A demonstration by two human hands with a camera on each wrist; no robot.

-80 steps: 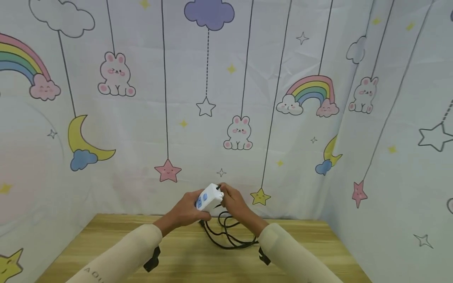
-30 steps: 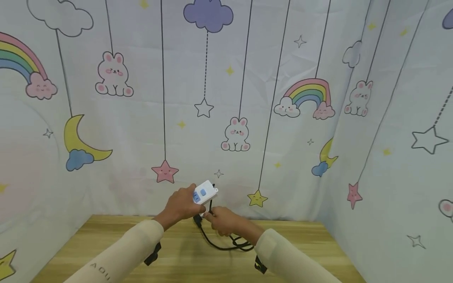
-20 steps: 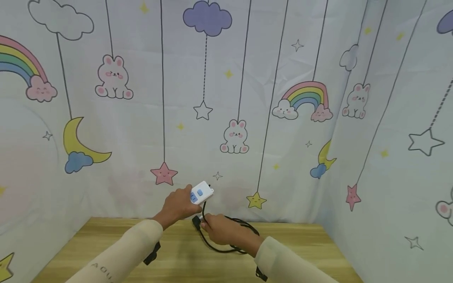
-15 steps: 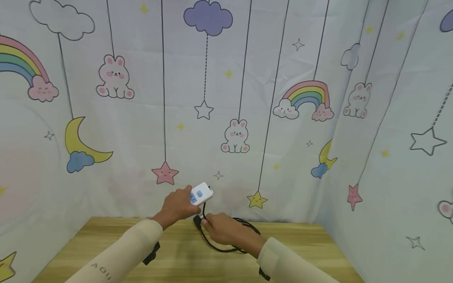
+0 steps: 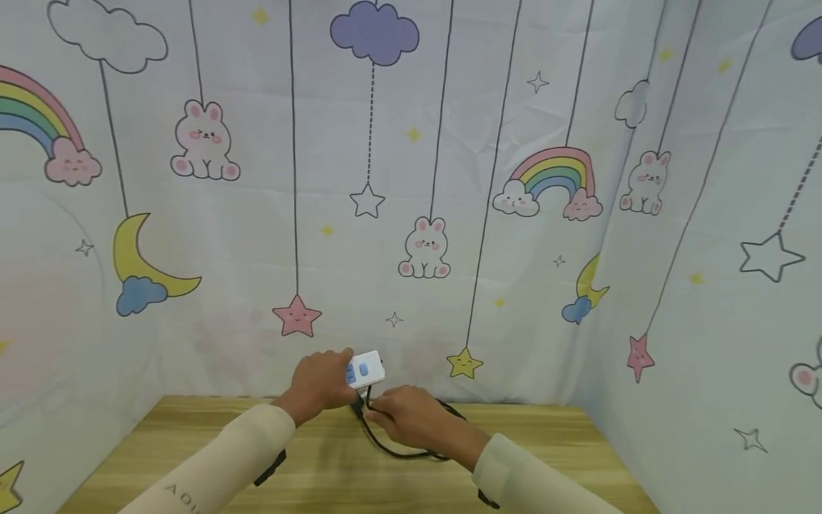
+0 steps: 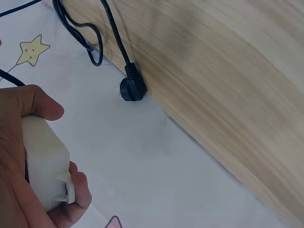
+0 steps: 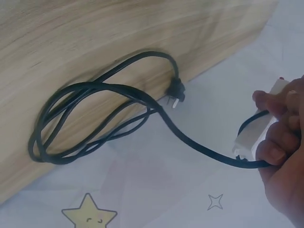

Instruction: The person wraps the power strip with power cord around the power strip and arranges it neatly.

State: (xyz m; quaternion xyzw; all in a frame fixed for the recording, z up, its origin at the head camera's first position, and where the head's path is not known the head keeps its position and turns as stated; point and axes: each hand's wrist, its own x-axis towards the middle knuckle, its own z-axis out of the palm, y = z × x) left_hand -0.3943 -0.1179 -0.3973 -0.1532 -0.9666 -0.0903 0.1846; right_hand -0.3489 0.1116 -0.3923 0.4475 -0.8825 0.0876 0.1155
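Two steady, gentle grips work best: left hand [image 5: 319, 378] holds the white box [image 6: 45, 161], right hand [image 5: 412, 417] the black cord [image 7: 109, 87]

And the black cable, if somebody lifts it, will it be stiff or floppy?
The black cable is probably floppy, because it lies in loose, overlapping loops on the wooden table. It may spring a little, as its visible bends are rounded. Lifting it could make the plug swing, since that looks bulkier than the cable carrying it.
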